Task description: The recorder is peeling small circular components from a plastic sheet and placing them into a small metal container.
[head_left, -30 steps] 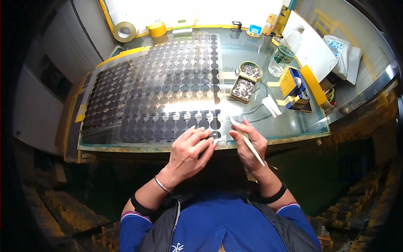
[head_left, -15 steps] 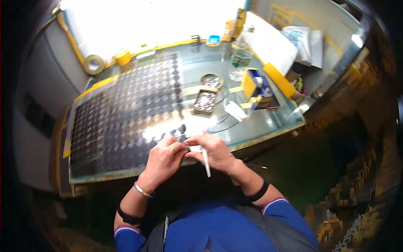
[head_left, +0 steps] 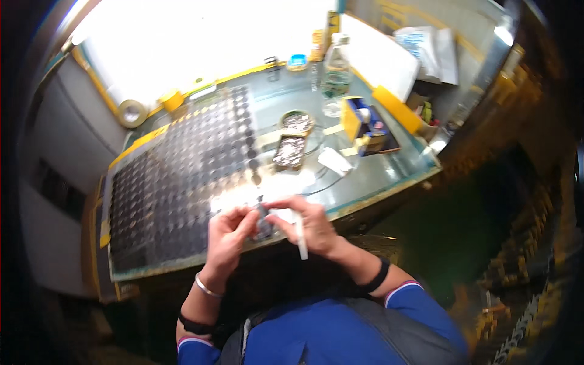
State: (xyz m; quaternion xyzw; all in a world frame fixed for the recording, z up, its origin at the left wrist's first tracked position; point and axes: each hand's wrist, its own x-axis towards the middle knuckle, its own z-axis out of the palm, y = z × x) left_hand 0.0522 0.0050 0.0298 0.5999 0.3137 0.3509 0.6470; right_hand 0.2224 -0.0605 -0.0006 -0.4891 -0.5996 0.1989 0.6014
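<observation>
My left hand (head_left: 230, 237) is closed, with thumb and forefinger pinched together above the table's near edge. What it pinches, if anything, is too blurred to make out. Facing it, my right hand (head_left: 313, 226) is closed around a thin white stick-like tool (head_left: 302, 240), which hangs down below the palm. Its thumb and forefinger reach toward a small dark piece (head_left: 263, 210) between the hands; whether they touch it is unclear. Left of the hands lies a sheet with rows of dark round pieces (head_left: 182, 176), its near right part hidden by my left hand.
A square tray of small shiny pieces (head_left: 289, 152) and a round tin (head_left: 296, 121) stand beyond my hands. To the right are a white packet (head_left: 334, 160), a blue-yellow tape dispenser (head_left: 364, 125) and a clear bottle (head_left: 336, 79). A tape roll (head_left: 132, 114) rests at back left.
My hands have moved slightly apart, the left drawing away from the right's fingertips. The whole view has shifted a little. The white stick stays in my right hand.
</observation>
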